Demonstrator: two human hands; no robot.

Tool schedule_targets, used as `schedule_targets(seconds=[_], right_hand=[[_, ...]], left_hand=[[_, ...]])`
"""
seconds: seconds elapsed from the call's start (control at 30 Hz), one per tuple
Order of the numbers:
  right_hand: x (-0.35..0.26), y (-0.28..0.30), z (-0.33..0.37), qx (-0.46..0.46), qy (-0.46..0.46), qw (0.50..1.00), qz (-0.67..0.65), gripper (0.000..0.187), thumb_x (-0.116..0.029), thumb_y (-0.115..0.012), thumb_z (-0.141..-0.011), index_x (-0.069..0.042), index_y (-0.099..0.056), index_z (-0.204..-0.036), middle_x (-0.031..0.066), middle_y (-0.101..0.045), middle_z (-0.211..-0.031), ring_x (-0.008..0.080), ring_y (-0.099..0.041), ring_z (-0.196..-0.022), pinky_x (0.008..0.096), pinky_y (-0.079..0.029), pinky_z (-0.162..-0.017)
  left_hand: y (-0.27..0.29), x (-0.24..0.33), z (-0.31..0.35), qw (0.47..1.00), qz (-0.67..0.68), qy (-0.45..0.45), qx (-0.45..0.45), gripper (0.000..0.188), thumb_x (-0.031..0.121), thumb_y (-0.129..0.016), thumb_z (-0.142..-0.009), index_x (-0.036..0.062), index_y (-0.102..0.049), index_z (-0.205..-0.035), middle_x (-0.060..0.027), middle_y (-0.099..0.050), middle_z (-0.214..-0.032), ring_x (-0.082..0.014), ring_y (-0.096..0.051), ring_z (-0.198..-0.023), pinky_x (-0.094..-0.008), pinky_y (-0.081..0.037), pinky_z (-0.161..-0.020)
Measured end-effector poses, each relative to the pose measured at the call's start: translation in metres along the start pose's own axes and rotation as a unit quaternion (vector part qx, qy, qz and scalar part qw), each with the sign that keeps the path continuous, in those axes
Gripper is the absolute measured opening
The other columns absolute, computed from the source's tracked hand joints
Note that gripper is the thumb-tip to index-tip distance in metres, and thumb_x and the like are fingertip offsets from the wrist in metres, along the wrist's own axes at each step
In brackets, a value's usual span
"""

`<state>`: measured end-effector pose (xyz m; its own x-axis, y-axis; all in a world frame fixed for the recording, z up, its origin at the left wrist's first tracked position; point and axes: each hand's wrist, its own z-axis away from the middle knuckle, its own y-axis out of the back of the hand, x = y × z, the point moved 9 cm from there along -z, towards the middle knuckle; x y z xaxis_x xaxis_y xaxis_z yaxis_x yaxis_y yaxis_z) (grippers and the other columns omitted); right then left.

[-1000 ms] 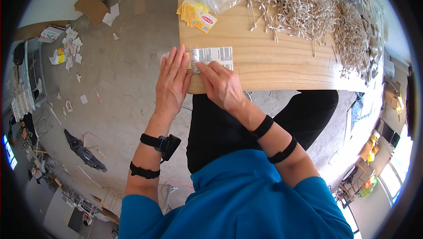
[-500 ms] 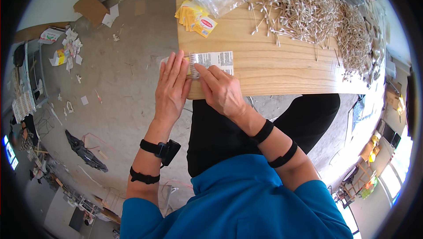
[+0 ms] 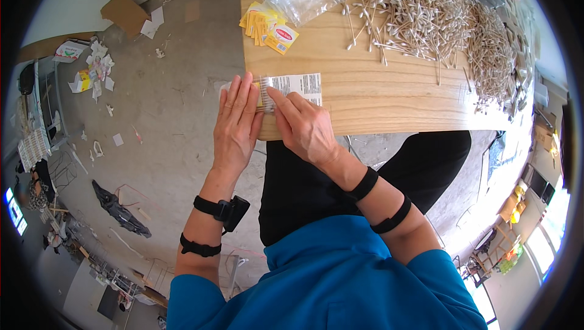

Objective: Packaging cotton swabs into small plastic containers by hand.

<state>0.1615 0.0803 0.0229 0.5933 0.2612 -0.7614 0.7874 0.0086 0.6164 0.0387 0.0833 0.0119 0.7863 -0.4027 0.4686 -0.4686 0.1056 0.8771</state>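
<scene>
Table (image 3: 395,99) stretches right from swab packet (image 3: 266,94) at left edge; left hand (image 3: 236,117) flat atop, right hand (image 3: 304,126) touching, grip unclear.

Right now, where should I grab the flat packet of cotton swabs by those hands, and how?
I'd pinch the packet by its white printed end, coming from the right. That end lies flat and sticks out uncovered over the table, while the left hand covers the other end and the right hand's fingertips are in between.
</scene>
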Motion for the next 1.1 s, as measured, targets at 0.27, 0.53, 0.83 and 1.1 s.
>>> schedule_targets(seconds=[0.27,0.53,0.83,1.1], right_hand=[[0.0,-0.002,-0.002,-0.011,-0.007,1.0,0.012,0.042,0.001,-0.064,-0.084,-0.002,-0.06,-0.126,0.0109,-0.056,-0.076,0.0283,-0.062,-0.065,0.0394,-0.051,-0.057],[0.0,-0.002,-0.002,-0.01,-0.008,1.0,0.012,0.043,0.001,-0.063,-0.084,-0.001,-0.059,-0.127,0.0112,-0.056,-0.075,0.0285,-0.062,-0.065,0.0394,-0.051,-0.056],[0.003,0.003,-0.004,0.007,-0.037,0.999,-0.015,0.037,0.002,-0.063,-0.085,-0.001,-0.06,-0.122,0.0124,-0.059,-0.079,0.0299,-0.063,-0.066,0.0394,-0.051,-0.058],[0.0,0.017,0.01,0.054,-0.023,0.997,-0.049,0.021,0.004,-0.068,-0.081,-0.004,-0.064,-0.101,0.0113,-0.062,-0.09,0.0311,-0.064,-0.076,0.0367,-0.053,-0.064]], left_hand=[[0.0,0.0,0.0,1.0,0.0,0.0,0.001,0.057,0.003,-0.067,-0.088,0.0051,-0.05,-0.142,-0.0108,-0.042,-0.154,-0.0299,-0.039,-0.143,-0.0483,-0.032,-0.117],[-0.001,-0.002,0.0,1.0,-0.001,0.001,-0.002,0.058,0.004,-0.067,-0.088,0.0056,-0.05,-0.143,-0.0105,-0.042,-0.154,-0.0292,-0.039,-0.143,-0.0478,-0.031,-0.117],[0.001,0.001,0.001,1.0,0.0,0.001,-0.005,0.058,0.004,-0.067,-0.088,0.0062,-0.049,-0.143,-0.0107,-0.042,-0.154,-0.0295,-0.037,-0.144,-0.0477,-0.03,-0.118],[0.025,0.01,0.011,0.998,-0.041,-0.003,0.056,0.062,0.001,-0.07,-0.084,0.0087,-0.048,-0.141,-0.011,-0.044,-0.149,-0.0314,-0.041,-0.138,-0.0471,-0.029,-0.116]])
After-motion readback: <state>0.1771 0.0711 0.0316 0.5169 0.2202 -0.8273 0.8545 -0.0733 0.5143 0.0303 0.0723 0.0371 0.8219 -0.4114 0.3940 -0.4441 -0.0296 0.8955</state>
